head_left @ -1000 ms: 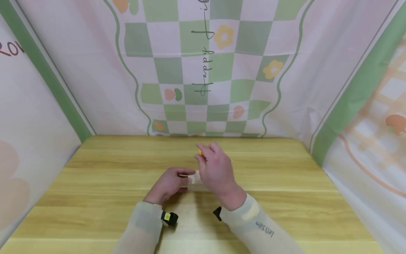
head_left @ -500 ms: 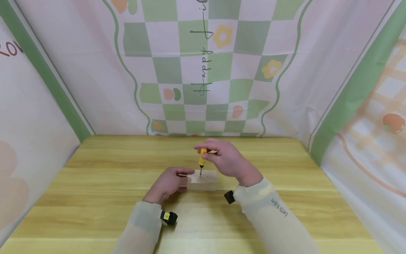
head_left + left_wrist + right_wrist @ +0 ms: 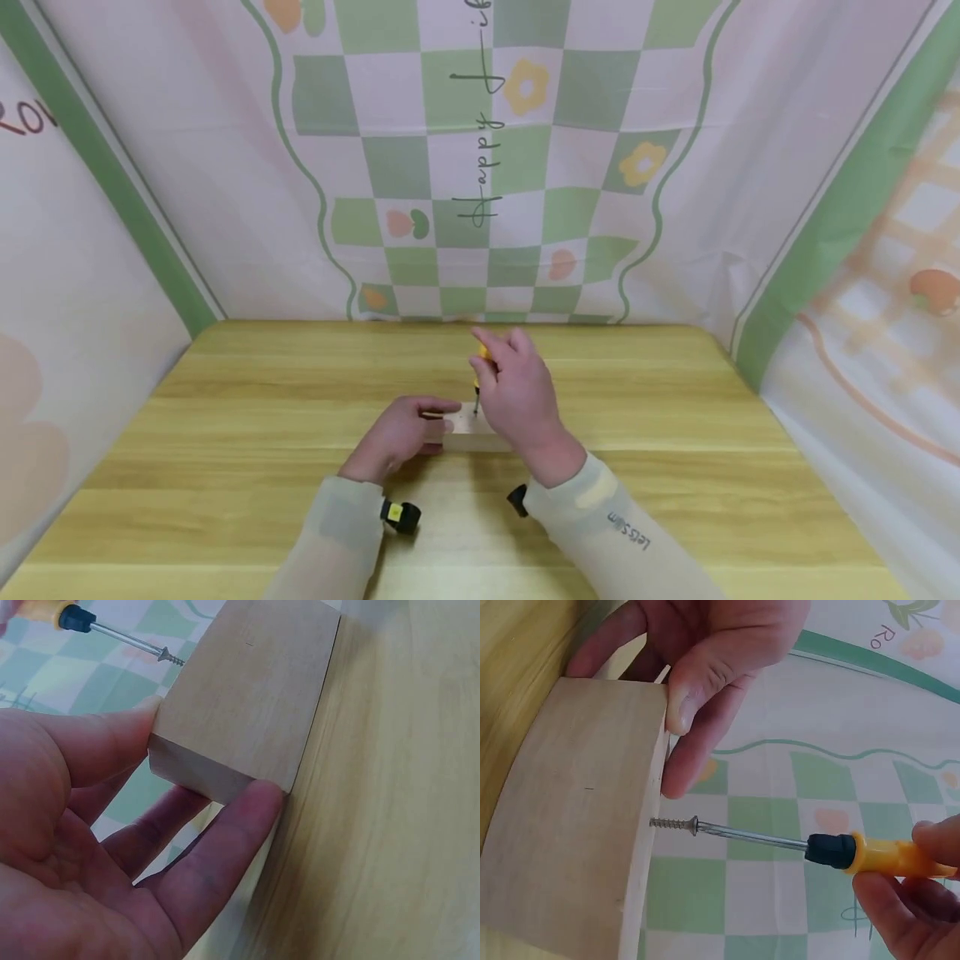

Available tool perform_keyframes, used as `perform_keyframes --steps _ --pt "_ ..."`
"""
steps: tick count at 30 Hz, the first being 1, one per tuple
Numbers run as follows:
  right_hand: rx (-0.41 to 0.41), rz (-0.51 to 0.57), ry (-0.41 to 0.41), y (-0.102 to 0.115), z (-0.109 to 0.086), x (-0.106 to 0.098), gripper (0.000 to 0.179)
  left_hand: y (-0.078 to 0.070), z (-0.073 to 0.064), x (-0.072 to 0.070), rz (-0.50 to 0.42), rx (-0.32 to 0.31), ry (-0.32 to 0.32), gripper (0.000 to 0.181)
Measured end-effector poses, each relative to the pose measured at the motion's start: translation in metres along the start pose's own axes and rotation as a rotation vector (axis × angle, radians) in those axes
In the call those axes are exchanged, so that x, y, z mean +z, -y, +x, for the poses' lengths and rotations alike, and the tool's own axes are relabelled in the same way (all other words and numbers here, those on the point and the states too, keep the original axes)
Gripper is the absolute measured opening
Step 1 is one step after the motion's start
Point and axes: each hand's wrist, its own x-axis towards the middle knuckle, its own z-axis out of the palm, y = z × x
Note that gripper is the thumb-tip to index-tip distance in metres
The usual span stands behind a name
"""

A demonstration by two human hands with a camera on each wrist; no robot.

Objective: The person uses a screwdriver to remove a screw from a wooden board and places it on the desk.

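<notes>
**A screwdriver (image 3: 830, 850) stands on a screw (image 3: 673, 823) at a wooden block (image 3: 476, 441)**

From the head view, the block lies on the worktop (image 3: 247, 467), with the left hand (image 3: 401, 433) gripping its left end. The right hand (image 3: 521, 396) holds the screwdriver by its yellow handle above the block, shaft pointing down and close to upright; that hand hides the block's right part. Behind the worktop hangs a cloth (image 3: 517, 158) with green and white checks and the word "Happy".

From the left wrist, the left hand's digits clasp the block around its near end. The screw sits between the screwdriver's tip and the block's edge, and a short dark mark shows on the broad side.

From the right wrist, the right hand pinches the yellow handle just behind its dark collar. The screw's head meets the screwdriver's tip, while its threaded point touches the block's narrow face; whether it has entered the wood, I cannot tell. Most of the thread is exposed.
</notes>
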Motion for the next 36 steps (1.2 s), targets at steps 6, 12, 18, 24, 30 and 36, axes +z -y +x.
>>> perform_keyframes --steps 6,12,18,24,30,36 --pt "-0.081 0.07 0.161 -0.009 0.009 -0.009 0.031 0.0 0.001 0.0 -0.004 -0.003 0.008 0.029" --pt "-0.012 0.289 0.485 -0.03 0.025 -0.025 0.033 0.001 0.001 -0.001 0.002 0.007 0.013 0.029" --pt "0.106 0.264 0.387 -0.022 0.019 -0.02 0.03 0.002 0.002 -0.001 0.003 0.002 0.012 0.029" --pt "0.066 0.114 0.128 -0.006 0.007 -0.006 0.036 0.002 0.002 0.001 -0.003 0.005 0.011 0.029" --pt "-0.051 0.121 0.059 -0.012 0.003 -0.005 0.037 0.001 0.001 0.002 -0.006 0.0 0.01 0.029" --pt "-0.047 0.35 0.274 -0.031 0.01 -0.012 0.036 0.001 0.001 0.001 0.001 0.003 0.012 0.029"
